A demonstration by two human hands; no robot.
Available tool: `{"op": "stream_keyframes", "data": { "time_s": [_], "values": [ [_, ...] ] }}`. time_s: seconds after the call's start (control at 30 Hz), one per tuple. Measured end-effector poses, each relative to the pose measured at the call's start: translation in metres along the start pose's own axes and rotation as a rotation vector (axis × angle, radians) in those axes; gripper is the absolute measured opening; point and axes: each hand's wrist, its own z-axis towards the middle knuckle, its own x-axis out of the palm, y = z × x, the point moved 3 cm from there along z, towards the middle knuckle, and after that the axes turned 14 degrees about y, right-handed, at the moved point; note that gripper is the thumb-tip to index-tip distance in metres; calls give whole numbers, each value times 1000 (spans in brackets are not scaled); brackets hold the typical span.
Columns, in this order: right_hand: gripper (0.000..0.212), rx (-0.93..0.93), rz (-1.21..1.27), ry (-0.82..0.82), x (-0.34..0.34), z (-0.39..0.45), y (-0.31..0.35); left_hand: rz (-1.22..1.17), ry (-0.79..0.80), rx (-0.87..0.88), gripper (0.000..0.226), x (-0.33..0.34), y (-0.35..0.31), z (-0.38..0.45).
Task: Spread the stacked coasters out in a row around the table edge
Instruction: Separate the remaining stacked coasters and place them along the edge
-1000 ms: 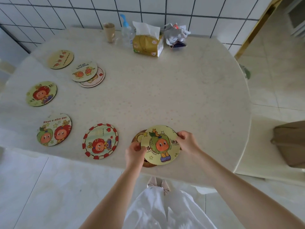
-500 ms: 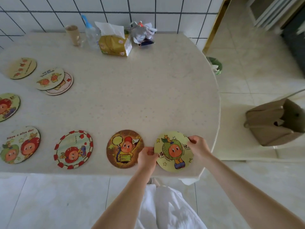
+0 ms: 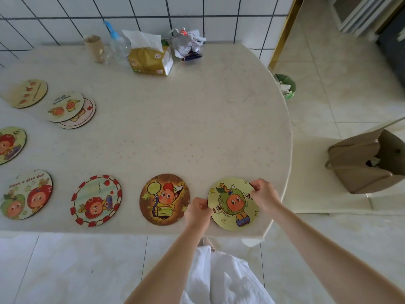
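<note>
A yellow-green coaster (image 3: 232, 204) with an orange cartoon figure lies flat near the table's front right edge. My left hand (image 3: 196, 212) pinches its left rim and my right hand (image 3: 264, 195) pinches its upper right rim. To its left a brown coaster (image 3: 164, 199) lies alone on the table. Further left along the front edge come a red-bordered coaster (image 3: 95, 200) and a "Have a nice day" coaster (image 3: 26, 194). Up the left side lie a green coaster (image 3: 11, 144), two overlapping coasters (image 3: 65, 107) and a pale one (image 3: 28, 93).
The cream table (image 3: 175, 128) curves round on the right. Along the back wall stand a paper cup (image 3: 94, 48), a plastic bottle (image 3: 117, 46), a tissue pack (image 3: 151, 59) and a crumpled bag (image 3: 186, 43). A brown handbag (image 3: 368, 161) sits on the floor to the right.
Both hands slid the yellow-green coaster to the right, off the brown coaster it covered. The brown coaster now lies uncovered. My view turned to the right.
</note>
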Motion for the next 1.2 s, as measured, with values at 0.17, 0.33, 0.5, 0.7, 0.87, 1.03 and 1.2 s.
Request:
{"op": "stream_keyframes", "data": {
  "time_s": [0.17, 0.33, 0.5, 0.7, 0.87, 1.03, 1.2],
  "values": [
    [30, -33, -79, -71, -7, 4, 25, 43, -15, 36, 21, -30, 2, 5],
    [24, -119, -91, -13, 3, 23, 89, -129, -94, 67, 19, -83, -9, 11],
    [21, -207, -162, 76, 35, 42, 169, -268, -156, 101, 20, -150, -12, 29],
    [25, -269, -257, 125, 95, 73, 281, -357, -280, 96, 20, -270, -5, 62],
    [25, -266, -254, 157, 150, 109, 373, -432, -347, 62, 22, -386, 7, 97],
    [20, -225, -154, 177, 201, 151, 462, -423, -414, 34, 26, -502, 2, 136],
    [13, -213, -34, 212, 245, 187, 539, -314, -488, 32, 28, -588, -16, 178]
  ]
}}
